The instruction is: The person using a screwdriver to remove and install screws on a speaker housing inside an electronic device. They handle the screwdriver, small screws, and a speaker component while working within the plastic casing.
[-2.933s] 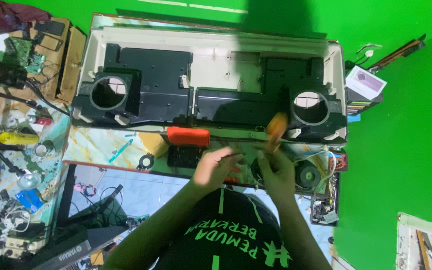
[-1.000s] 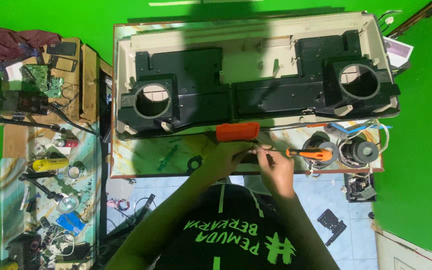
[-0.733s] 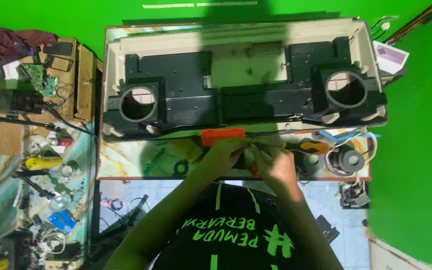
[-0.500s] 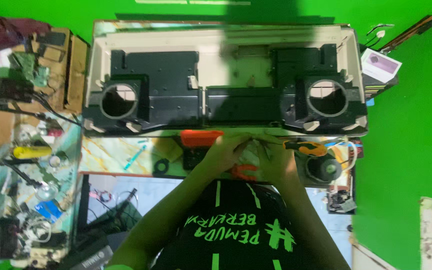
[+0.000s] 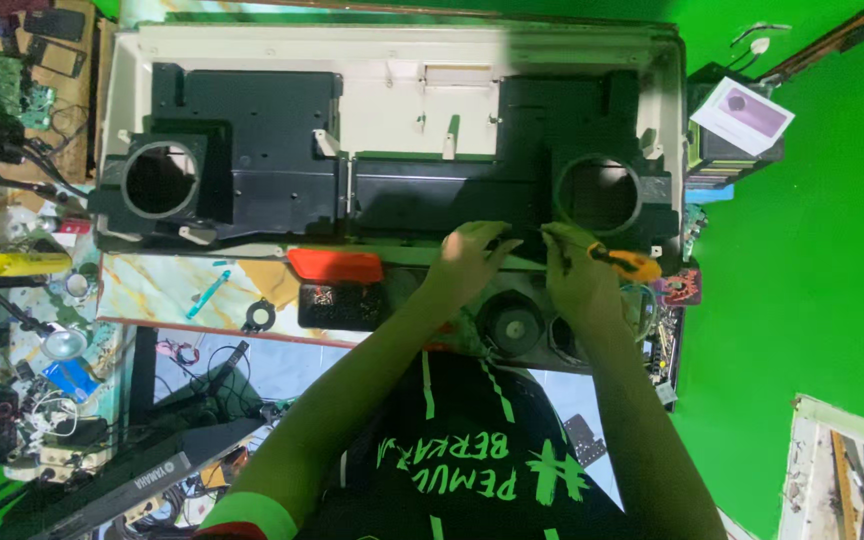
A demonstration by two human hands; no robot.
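Over at the left edge of the surface (image 5: pixel 152 290) a yellow tool (image 5: pixel 30 263) is lying among loose cables and small parts, and a teal pen (image 5: pixel 208 293) is resting on the marbled patch just below the big cream-and-black speaker housing (image 5: pixel 392 150) that is filling the far side. Near the front edge an orange lid (image 5: pixel 335 265) is sitting over a small black parts box (image 5: pixel 342 305). The person's left hand (image 5: pixel 472 258) is pressing down on the housing's lower edge, its fingers spread flat and open, gripping nothing. Just beside it, the right hand (image 5: pixel 577 275) is gripping an orange-handled screwdriver (image 5: pixel 624 262), fingers closed around it, below the right round opening (image 5: pixel 599 193). A loose round speaker (image 5: pixel 510 322) is lying between the forearms.
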